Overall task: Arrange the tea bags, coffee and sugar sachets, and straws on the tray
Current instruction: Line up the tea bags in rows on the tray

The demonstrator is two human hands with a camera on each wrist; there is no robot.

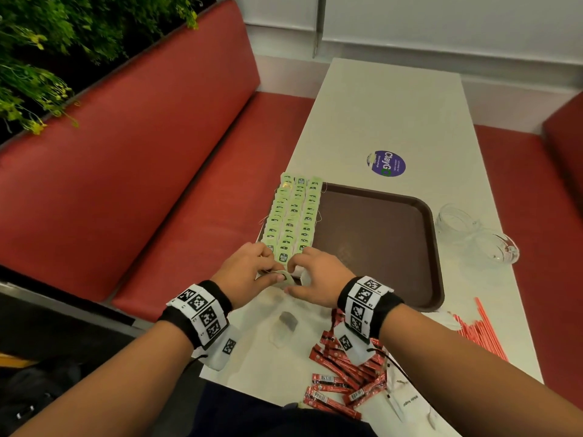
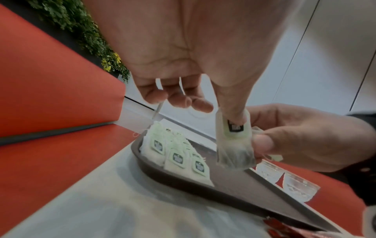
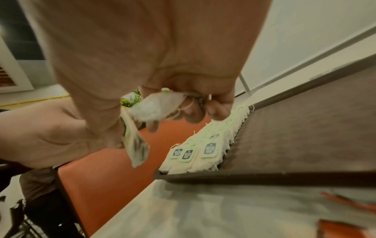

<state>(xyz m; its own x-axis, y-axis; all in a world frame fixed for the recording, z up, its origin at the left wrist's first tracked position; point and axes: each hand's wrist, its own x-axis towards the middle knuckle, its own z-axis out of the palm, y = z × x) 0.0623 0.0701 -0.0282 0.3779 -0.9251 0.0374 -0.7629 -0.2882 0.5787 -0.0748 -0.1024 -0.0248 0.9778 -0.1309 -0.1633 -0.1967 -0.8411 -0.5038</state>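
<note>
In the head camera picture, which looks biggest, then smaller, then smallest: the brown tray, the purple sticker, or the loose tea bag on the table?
1. Brown tray, by far the biggest.
2. Purple sticker.
3. Loose tea bag, slightly smaller than the sticker, though it lies nearer the camera.

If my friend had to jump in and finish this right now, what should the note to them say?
Left hand: pinches a tea bag by its top, just above the near end of the tray.
Right hand: grips another tea bag bunched with its string, and its thumb touches the first bag.
Tray: three rows of tea bags fill its left side; the rest is bare.
Left to do: place the held bags and the loose tea bag on the table, then the red sachets, the white sugar sachet and the red straws, all off the tray.
</note>
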